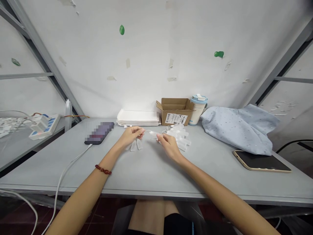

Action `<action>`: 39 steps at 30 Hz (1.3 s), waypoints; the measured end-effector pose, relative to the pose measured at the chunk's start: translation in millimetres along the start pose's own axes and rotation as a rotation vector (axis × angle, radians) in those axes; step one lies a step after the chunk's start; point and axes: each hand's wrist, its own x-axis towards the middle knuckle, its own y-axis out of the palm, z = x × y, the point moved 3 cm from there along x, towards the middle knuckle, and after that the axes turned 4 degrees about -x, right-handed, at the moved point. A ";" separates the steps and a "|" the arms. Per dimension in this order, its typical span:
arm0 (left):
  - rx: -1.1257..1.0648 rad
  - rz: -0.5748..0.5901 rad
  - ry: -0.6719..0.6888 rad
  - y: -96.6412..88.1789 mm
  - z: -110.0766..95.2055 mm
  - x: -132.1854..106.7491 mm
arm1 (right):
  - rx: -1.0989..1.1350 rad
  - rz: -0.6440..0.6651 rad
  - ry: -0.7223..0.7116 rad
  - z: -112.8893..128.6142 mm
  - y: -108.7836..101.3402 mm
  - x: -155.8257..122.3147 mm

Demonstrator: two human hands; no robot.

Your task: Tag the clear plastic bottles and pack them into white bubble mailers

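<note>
Over the middle of the grey table, my left hand point(133, 135) pinches the end of a thin pale cord point(147, 131). The cord runs to a small whitish translucent piece point(153, 133), whose near end is between the thumb and fingers of my right hand point(170, 144). Several flat translucent tabs point(133, 146) lie fanned out beneath my left hand, partly covered by it. Beyond my right hand is a loose heap of similar translucent pieces point(181, 134), with thin cords or chains among them. Their exact kind is too small to tell.
At the back stand a stack of white sheets point(138, 118), an open cardboard box point(174, 112) and a blue-lidded cup point(197, 111). A phone point(99, 133) on a charging cable lies left. To the right are a blue cloth point(237, 127) and another phone point(261, 162).
</note>
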 end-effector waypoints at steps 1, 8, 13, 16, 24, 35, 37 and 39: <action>0.035 -0.088 -0.002 -8.6 3.8 2.8 | -0.051 -0.033 -0.021 -0.4 -3.2 1.7; 0.750 -0.452 0.042 -61.2 30.5 14.8 | -0.366 -0.233 -0.191 -8.7 -26.1 15.6; 0.843 -0.268 0.107 -58.9 42.5 20.8 | -0.573 -0.294 -0.133 -14.9 -34.0 19.5; 0.863 -0.212 0.109 -56.9 46.8 22.8 | -0.667 -0.322 -0.136 -15.6 -36.0 20.5; 0.867 -0.211 0.113 -61.1 48.5 25.0 | -0.711 -0.310 -0.072 -23.1 -39.2 25.7; 0.928 -0.214 -0.006 -61.7 43.7 21.1 | -0.730 -0.317 0.032 -22.1 -39.8 24.0; 0.951 -0.201 -0.023 -61.6 42.8 20.1 | -0.757 -0.304 0.038 -20.7 -38.6 23.1; 0.960 -0.196 -0.047 -62.0 42.3 19.1 | -0.795 -0.303 0.033 -19.9 -37.4 22.4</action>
